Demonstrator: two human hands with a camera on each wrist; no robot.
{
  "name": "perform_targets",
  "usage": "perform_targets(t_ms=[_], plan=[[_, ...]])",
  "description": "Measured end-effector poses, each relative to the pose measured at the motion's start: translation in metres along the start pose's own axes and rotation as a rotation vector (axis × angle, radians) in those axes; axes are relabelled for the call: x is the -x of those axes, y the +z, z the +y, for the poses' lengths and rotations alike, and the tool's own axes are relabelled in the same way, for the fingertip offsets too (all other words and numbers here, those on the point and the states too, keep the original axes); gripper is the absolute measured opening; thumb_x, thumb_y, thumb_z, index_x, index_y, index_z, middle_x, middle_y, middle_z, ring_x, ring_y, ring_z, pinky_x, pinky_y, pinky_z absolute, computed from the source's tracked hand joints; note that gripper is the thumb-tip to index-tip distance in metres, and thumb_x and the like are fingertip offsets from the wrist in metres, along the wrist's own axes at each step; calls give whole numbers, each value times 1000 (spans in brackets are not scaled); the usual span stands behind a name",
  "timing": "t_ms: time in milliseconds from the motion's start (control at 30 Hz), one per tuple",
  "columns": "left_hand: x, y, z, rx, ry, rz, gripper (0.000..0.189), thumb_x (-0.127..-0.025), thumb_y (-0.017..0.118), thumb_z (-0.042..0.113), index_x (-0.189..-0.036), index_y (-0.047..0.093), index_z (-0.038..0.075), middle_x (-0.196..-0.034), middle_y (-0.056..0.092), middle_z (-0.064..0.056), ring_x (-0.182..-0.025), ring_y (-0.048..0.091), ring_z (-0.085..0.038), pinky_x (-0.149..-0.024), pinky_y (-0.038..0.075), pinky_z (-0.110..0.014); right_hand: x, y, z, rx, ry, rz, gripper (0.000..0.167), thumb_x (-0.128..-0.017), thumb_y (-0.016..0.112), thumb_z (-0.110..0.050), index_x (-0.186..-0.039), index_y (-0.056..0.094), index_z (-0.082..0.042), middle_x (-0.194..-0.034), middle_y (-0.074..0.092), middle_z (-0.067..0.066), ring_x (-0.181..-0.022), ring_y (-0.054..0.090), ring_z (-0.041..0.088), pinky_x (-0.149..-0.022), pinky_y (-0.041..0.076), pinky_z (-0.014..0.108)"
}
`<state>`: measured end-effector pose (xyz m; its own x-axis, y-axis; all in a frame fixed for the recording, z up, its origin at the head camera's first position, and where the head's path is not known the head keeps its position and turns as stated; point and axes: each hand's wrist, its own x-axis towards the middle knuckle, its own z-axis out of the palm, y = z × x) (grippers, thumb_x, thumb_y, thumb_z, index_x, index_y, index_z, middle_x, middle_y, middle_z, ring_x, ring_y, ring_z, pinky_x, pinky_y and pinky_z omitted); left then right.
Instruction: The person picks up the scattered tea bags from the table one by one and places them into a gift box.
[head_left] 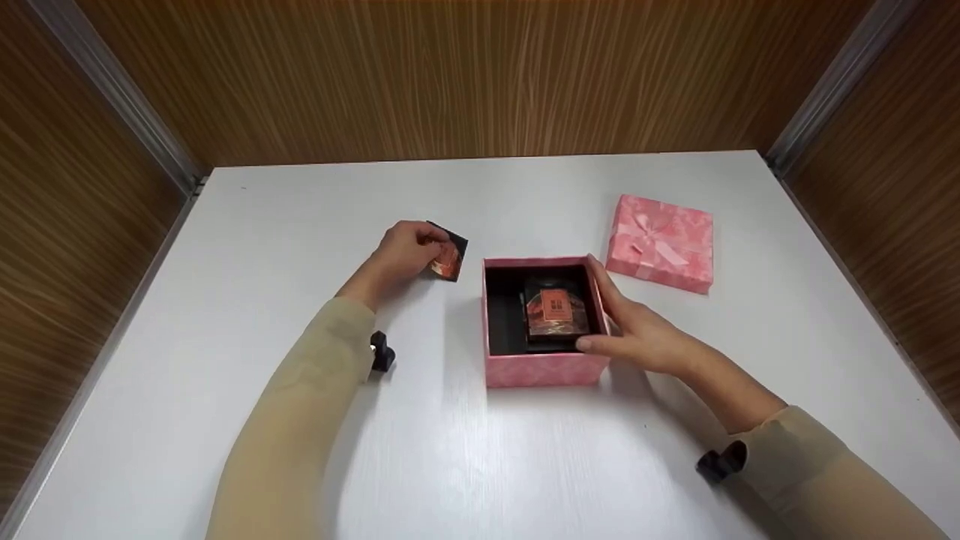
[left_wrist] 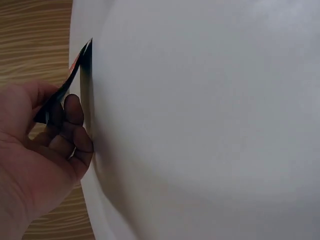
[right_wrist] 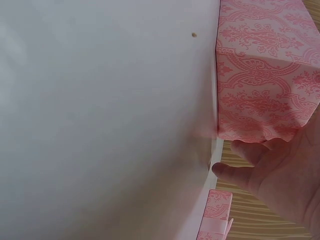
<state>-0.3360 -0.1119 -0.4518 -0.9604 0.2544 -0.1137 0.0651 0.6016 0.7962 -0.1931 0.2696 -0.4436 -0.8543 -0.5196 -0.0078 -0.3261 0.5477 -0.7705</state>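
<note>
My left hand (head_left: 411,246) pinches a small flat sachet (head_left: 448,260), black with an orange print, left of the pink gift box (head_left: 547,370). In the left wrist view the sachet (left_wrist: 71,75) shows edge-on, thin and slightly bent, between thumb and fingers. The box stands uncovered, and a dark sachet (head_left: 556,315) with an orange label lies inside, toward the right wall. My right hand (head_left: 637,330) holds that wall, thumb over the rim near the front corner and fingers along the outside. The right wrist view shows fingers against the patterned box side (right_wrist: 260,100).
The pink lid (head_left: 664,244) with its ribbon bow lies behind and right of the box. All of this is on a white table (head_left: 300,202), with wood-grain panels (head_left: 480,82) at the back and sides. A black wrist mount (head_left: 382,352) sticks out from the left sleeve.
</note>
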Motion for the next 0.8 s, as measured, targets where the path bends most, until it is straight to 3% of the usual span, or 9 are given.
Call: perform_targets(t_ms=[200,333,600,800], plan=[[5,-4,1,10,-6,13,33,-103,60,15,-130,76,4,-130,71,-13,-116,58,-21,-102,47,-34,0,1,0,6,8,-1,114,-94,79,-39,-172,-4,-24,-167,37,18,-149,42,40,-117,33,65],[11,-7,6,24,18,43,30,-104,64,16,-130,77,7,-125,73,-10,-110,60,-19,-97,51,-33,1,1,1,1,9,2,115,-94,79,-38,-172,-4,-25,-168,36,18,-149,41,39,-117,33,65],[25,-15,25,54,164,135,27,-102,68,14,-127,79,11,-110,76,-5,-95,62,-14,-74,51,-24,1,1,1,13,11,3,115,-94,79,-39,-172,-4,-24,-168,36,19,-148,42,41,-116,34,66],[43,-14,46,107,229,146,29,-103,71,15,-132,78,15,-112,76,-1,-99,66,-14,-73,54,-23,1,2,2,17,4,8,114,-94,79,-39,-172,-4,-24,-167,36,20,-148,43,42,-117,33,66]])
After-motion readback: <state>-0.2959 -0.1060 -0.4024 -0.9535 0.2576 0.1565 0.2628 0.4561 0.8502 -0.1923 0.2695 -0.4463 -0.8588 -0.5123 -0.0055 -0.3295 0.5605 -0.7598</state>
